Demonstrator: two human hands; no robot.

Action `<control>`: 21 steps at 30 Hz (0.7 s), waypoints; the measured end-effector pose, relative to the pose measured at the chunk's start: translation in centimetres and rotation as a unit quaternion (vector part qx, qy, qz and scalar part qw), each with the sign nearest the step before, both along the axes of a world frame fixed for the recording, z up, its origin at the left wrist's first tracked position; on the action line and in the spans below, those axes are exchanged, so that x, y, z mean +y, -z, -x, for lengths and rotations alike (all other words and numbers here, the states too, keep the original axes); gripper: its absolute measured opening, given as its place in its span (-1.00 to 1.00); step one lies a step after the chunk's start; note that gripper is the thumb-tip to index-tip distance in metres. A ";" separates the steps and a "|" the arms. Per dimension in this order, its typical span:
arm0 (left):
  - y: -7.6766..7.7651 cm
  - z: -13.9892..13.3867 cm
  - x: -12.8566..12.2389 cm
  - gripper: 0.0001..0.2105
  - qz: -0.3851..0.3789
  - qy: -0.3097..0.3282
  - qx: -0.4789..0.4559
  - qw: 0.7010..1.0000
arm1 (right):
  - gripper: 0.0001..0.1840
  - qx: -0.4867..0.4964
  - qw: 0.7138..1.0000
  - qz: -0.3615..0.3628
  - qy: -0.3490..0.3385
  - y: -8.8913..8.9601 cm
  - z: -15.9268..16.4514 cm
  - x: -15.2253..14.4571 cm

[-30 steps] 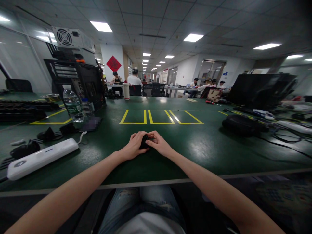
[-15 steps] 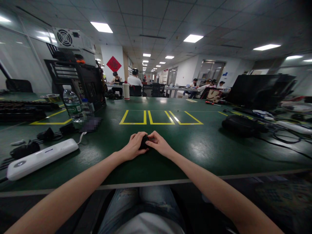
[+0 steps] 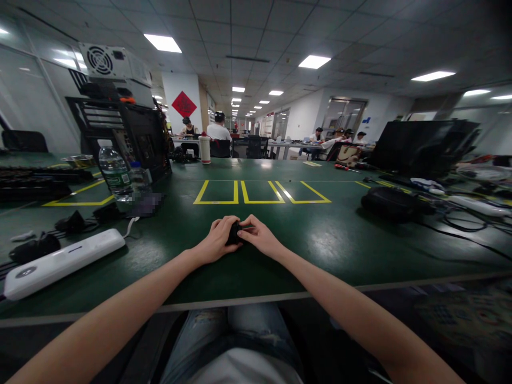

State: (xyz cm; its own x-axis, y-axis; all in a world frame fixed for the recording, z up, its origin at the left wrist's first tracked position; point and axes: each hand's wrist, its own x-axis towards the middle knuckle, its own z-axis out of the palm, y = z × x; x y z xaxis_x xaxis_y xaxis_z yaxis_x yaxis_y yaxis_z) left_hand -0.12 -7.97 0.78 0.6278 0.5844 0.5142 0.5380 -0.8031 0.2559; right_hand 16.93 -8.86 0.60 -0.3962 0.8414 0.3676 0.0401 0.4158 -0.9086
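A small black object (image 3: pixel 232 234) lies between my two hands, low over the green table (image 3: pixel 280 272). Its kind is hard to make out, since fingers cover most of it. My left hand (image 3: pixel 218 238) is closed around its left side, thumb below and fingers over the top. From the right, my right hand (image 3: pixel 258 234) pinches at its edge with thumb and forefinger. Just beyond the hands, yellow tape outlines (image 3: pixel 262 202) are stuck on the tabletop.
At left are a white power strip (image 3: pixel 66 263), a water bottle (image 3: pixel 114 173) and an opened computer case (image 3: pixel 140 138). A black pouch-like item (image 3: pixel 386 202) with cables lies at right, before a dark monitor (image 3: pixel 420 146). A white cup (image 3: pixel 204 149) stands farther back. Several people sit beyond.
The whole view has shifted slightly, so the scene sits a little farther left. Both hands keep the same hold on the black object.
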 end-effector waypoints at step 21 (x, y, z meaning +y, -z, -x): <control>0.1 0.0 0.0 -0.48 0.000 -0.001 -0.007 1.000 | -0.73 -0.028 0.999 -0.013 0.031 0.2 0.0 0.3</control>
State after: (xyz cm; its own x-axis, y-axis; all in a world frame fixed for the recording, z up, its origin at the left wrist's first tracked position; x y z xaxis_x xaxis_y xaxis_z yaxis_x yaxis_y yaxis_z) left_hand -0.10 -7.92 0.69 0.6195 0.5860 0.5222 0.5366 -0.8018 0.2632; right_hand 16.89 -8.52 0.40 -0.3639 0.8556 0.3681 0.1174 0.4342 -0.8931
